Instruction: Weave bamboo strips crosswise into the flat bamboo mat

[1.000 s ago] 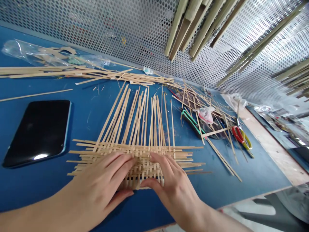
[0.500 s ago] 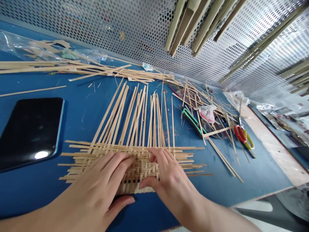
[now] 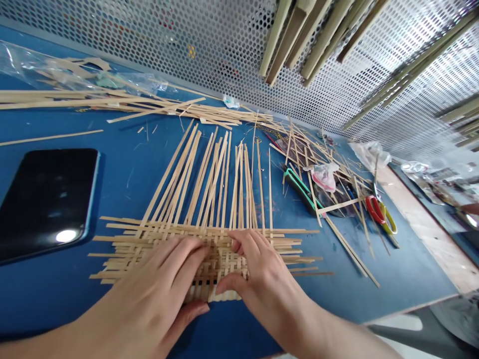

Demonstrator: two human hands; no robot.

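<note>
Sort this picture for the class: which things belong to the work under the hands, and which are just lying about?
In the work:
left hand
right hand
woven bamboo strips
unwoven strip ends

Lying about:
black smartphone
red-and-yellow scissors
pile of loose strips
plastic bag

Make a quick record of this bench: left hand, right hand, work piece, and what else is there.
Left hand: flat on the woven bamboo mat, fingers spread
Right hand: on the same mat, beside the left hand, thumb near its front edge
Work piece: the mat, with loose bamboo strips fanning out from it
Nearby: black smartphone, red-and-yellow scissors, green-handled tool, clear plastic bag
Surface: blue workbench, perforated metal panel behind
</note>
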